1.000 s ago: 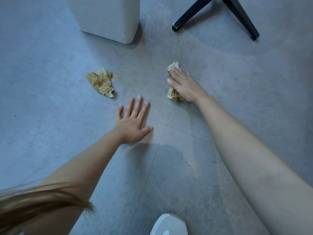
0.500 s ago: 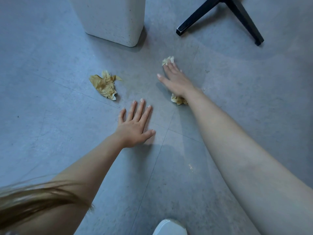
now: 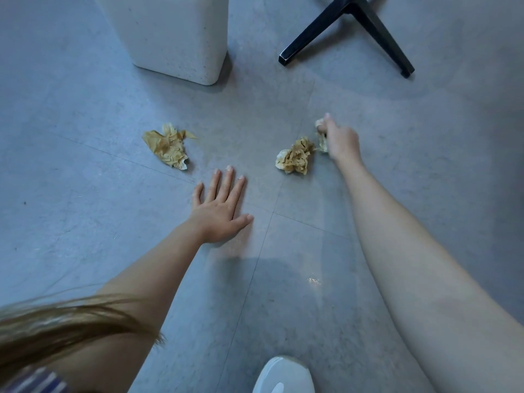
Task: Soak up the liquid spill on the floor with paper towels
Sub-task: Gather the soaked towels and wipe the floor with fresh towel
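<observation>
My left hand (image 3: 221, 207) lies flat on the grey floor (image 3: 85, 222), fingers spread and straight. Further right, my right hand (image 3: 341, 141) has its fingers curled round a pale piece of paper towel (image 3: 321, 134). A crumpled, brown-stained towel wad (image 3: 296, 156) lies on the floor just left of that hand; whether it joins the held piece I cannot tell. A second stained wad (image 3: 168, 146) lies apart, to the left of my left hand. A small wet glint (image 3: 313, 279) shows on the floor between my forearms.
A white speckled bin (image 3: 175, 35) stands at the back left. Black chair legs (image 3: 348, 29) spread at the back right. The toe of a white shoe (image 3: 283, 375) shows at the bottom edge, and hair hangs at the lower left.
My right hand has slid to the right and curled its fingers on the towel, uncovering the stained wad it was pressing. My left hand has stayed flat on the floor.
</observation>
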A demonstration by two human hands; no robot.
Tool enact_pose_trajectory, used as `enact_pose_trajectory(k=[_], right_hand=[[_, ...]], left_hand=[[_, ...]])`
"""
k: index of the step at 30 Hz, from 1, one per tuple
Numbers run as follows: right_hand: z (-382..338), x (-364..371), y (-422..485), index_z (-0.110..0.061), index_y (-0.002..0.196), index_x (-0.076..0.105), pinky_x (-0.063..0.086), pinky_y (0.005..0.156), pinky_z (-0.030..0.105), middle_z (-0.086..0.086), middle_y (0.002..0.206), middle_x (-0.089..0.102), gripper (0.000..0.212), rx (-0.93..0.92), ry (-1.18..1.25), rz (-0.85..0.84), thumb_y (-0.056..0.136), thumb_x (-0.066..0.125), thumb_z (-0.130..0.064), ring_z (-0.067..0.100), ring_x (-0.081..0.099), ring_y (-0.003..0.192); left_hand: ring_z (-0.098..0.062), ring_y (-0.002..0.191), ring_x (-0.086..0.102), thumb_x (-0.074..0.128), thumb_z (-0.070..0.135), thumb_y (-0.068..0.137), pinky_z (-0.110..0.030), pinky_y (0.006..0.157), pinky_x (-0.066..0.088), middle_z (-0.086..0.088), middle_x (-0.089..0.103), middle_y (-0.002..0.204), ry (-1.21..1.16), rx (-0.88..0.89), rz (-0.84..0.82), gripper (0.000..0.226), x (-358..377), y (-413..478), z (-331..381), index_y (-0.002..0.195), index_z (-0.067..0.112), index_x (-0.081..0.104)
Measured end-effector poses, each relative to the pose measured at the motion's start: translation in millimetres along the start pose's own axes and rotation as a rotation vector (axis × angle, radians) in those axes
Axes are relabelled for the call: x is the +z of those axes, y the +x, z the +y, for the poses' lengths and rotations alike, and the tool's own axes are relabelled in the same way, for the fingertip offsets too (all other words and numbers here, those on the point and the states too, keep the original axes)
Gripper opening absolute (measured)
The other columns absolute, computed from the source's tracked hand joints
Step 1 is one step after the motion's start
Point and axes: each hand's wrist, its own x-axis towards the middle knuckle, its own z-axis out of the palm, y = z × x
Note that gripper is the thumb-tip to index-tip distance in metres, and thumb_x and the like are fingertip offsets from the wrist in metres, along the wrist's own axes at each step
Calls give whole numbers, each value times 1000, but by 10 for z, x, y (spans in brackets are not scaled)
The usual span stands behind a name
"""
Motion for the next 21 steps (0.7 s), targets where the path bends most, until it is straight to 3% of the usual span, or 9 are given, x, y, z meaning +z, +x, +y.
enact_pose_trajectory(k=[2, 4, 6, 8, 10, 13, 16, 18, 21], right_hand=[[145, -126, 22, -9, 77, 74, 46, 70, 31, 8, 81, 71, 30, 141, 417, 63, 74, 64, -37, 20, 65, 77], [356, -266, 31, -6, 73, 68, 50, 52, 29, 4, 63, 68, 9, 260, 714, 60, 76, 66, -14, 17, 64, 55], [542, -352, 19, 1, 92, 62, 53, 44, 28, 11, 75, 68, 8, 354, 851, 14, 86, 58, 0, 20, 65, 56], [675, -424, -39, -2, 93, 58, 55, 46, 27, 14, 87, 63, 9, 393, 864, -25, 90, 52, 4, 21, 64, 64], [751, -448, -82, -10, 81, 55, 54, 44, 26, 10, 83, 60, 18, 397, 716, -17, 88, 54, 6, 18, 60, 63], [836, -475, -174, -17, 68, 56, 51, 47, 28, 3, 76, 60, 24, 344, 193, 128, 77, 63, 5, 14, 56, 57], [905, -504, -197, -15, 65, 55, 57, 56, 37, 4, 75, 61, 20, 418, 16, 210, 78, 63, -2, 18, 57, 49], [898, -498, -245, -9, 87, 63, 55, 65, 36, 10, 96, 65, 9, 408, -172, 227, 79, 65, -13, 29, 68, 73], [933, -477, -311, -9, 116, 55, 44, 90, 40, 15, 124, 51, 35, 171, -502, 295, 83, 64, -16, 34, 49, 117]], left_hand=[[-18, 140, -33, 25, 64, 92, -50, 114, -12, 5, -38, 151, 6, -3, -8, 80, -3, -3, -6, 146, 33, -25], [-18, 139, -34, 25, 64, 92, -50, 114, -13, 4, -38, 151, 5, 3, -14, 80, -11, -12, 4, 146, 32, -25], [-18, 139, -34, 25, 64, 93, -50, 114, -13, 4, -39, 150, 3, 1, -19, 80, -16, -16, 0, 146, 32, -26], [-19, 139, -34, 25, 64, 92, -50, 114, -13, 5, -40, 148, 4, 2, -21, 80, -13, -12, 0, 146, 32, -26], [-19, 139, -34, 25, 65, 92, -50, 113, -13, 7, -43, 145, 6, -1, -24, 81, -3, -6, -6, 146, 32, -25], [-18, 140, -33, 25, 66, 92, -50, 114, -11, 9, -45, 140, 12, -7, -26, 81, 8, 1, -11, 146, 33, -25], [-19, 140, -32, 26, 66, 92, -50, 114, -11, 9, -44, 140, 7, 2, -19, 81, 10, 9, -4, 147, 33, -24], [-19, 140, -33, 26, 66, 92, -50, 114, -11, 9, -44, 141, 11, 5, -19, 81, 9, 10, -2, 147, 33, -24], [-19, 140, -33, 25, 66, 92, -50, 114, -12, 8, -45, 141, 9, 6, -24, 81, 6, 13, -8, 146, 33, -24]])
